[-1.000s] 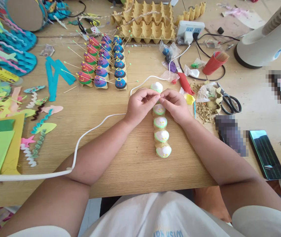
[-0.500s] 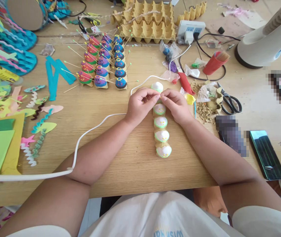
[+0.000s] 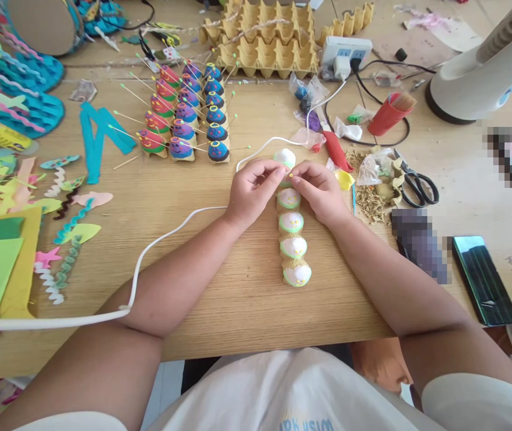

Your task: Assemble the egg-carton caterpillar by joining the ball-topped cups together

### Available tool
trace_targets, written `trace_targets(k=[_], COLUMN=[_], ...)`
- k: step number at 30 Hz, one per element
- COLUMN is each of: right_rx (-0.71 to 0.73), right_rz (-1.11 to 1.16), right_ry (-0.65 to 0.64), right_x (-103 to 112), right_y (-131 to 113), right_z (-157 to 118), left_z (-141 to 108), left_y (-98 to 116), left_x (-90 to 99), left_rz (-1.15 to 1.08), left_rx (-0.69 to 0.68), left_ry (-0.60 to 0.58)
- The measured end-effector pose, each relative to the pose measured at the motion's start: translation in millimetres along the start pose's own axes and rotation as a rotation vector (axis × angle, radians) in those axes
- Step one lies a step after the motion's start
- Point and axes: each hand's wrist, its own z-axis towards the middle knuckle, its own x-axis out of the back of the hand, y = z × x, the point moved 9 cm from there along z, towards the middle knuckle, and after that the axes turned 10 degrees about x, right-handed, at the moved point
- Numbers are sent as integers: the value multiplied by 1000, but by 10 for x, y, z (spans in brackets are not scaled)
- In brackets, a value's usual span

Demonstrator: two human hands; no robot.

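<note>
R hand [image 3: 325, 194] pinched a tiny yellow bit [image 3: 290, 175] b/w thumb & index; L hand [image 3: 251, 188] had tips together too, contents unclear. Hands had just parted a touch, baring the bit, so prob. only R held it. White-capped carton strip [image 3: 291, 222] lay on table [image 3: 220, 287] b/w forearms. Shirt [image 3: 278, 383] read "Wish", rest unclear; bottle [image 3: 2, 134] label illegible.

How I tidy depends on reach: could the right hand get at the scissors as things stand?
Probably yes: the black-handled scissors lie mostly uncovered, and the right hand could likely pass over the plastic bag between, though it seems to hold a tiny yellow piece.
</note>
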Motion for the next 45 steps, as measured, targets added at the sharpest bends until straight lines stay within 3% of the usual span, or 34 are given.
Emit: trace_targets(k=[13, 45], right_rx=[30, 83], right_rz=[-67, -229], right_ry=[78, 79], right_x=[102, 112], right_y=[-44, -112], right_z=[21, -16], left_z=[3, -3], left_y=[-5, -19], left_x=[-3, -31], left_rz=[9, 81], left_rx=[-6, -52], left_ry=[-9, -10])
